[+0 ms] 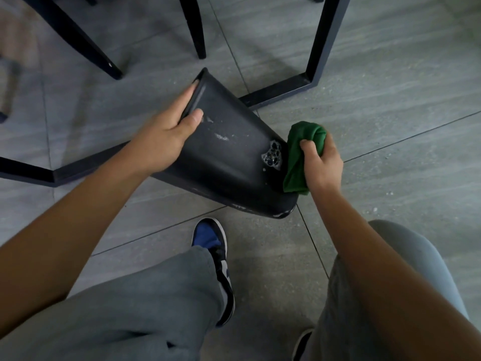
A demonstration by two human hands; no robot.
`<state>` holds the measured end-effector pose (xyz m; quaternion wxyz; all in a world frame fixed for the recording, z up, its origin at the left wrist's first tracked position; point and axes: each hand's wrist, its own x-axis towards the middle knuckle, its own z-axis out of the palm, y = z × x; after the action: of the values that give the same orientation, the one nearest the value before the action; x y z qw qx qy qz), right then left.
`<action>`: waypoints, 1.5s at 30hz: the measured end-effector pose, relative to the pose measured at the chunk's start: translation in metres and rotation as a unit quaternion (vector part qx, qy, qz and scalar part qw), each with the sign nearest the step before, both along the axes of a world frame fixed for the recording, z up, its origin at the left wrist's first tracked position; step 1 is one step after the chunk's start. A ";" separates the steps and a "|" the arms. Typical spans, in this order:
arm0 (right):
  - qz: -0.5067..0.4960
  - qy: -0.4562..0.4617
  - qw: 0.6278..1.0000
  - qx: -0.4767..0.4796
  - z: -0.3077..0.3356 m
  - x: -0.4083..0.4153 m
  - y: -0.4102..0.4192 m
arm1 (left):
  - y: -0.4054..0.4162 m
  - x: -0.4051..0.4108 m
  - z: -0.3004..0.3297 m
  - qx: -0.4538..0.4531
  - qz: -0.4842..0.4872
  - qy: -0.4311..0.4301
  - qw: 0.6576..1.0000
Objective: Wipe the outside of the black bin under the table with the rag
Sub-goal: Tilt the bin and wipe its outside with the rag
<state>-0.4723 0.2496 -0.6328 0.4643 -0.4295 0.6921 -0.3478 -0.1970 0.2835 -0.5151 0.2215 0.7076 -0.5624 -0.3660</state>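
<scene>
fig: our left hand (pixel 166 134) grips tilted bin (pixel 229 162) by rim; right hand (pixel 324 162) clutches rag (pixel 303 155) w/ suds (pixel 272 155) near base; smears left, approx. midway.

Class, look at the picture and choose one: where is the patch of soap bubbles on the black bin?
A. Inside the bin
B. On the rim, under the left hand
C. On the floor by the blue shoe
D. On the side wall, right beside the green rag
D: the soap bubbles sit on the outer wall of the black bin, next to the green rag gripped by the right hand.
</scene>
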 end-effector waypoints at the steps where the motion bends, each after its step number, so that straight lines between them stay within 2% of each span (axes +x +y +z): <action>1: 0.002 0.001 1.000 -0.004 -0.002 0.005 0.002 | 0.001 0.000 -0.002 -0.006 0.003 0.003 1.000; 8: -0.005 0.006 0.996 -0.092 -0.013 0.041 0.039 | 0.012 0.000 -0.006 -0.015 0.020 0.049 0.998; 13: -0.061 -0.048 0.992 -0.101 -0.016 0.052 0.066 | 0.019 -0.018 -0.002 -0.018 -0.023 0.050 0.998; 17: -0.048 -0.060 0.988 -0.136 -0.007 0.066 0.070 | 0.015 -0.019 -0.001 -0.019 -0.029 0.046 0.998; 24: -0.011 -0.028 0.979 -0.204 0.032 0.107 0.043 | 0.011 -0.022 0.001 -0.017 -0.044 0.002 0.999; 31: 0.008 -0.007 0.975 -0.224 0.068 0.142 -0.002 | 0.008 -0.017 -0.004 -0.023 -0.006 0.037 0.999; 34: 0.019 0.028 0.962 -0.272 0.071 0.150 0.009 | 0.006 -0.018 -0.006 -0.048 -0.001 0.069 0.996; 39: 0.106 0.074 0.940 -0.315 0.053 0.141 0.052 | 0.004 -0.018 -0.012 -0.065 0.064 0.136 0.987; 42: 0.134 0.122 0.928 -0.325 0.026 0.115 0.073 | 0.003 -0.015 -0.013 -0.072 0.045 0.098 0.992; 45: 0.093 0.144 0.939 -0.299 -0.002 0.092 0.075 | 0.001 -0.014 -0.018 -0.079 0.029 0.061 0.995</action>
<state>-0.3804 0.3249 -0.6347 0.2401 -0.6563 0.5724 -0.4289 -0.2105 0.2849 -0.5329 0.3211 0.6801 -0.5547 -0.3558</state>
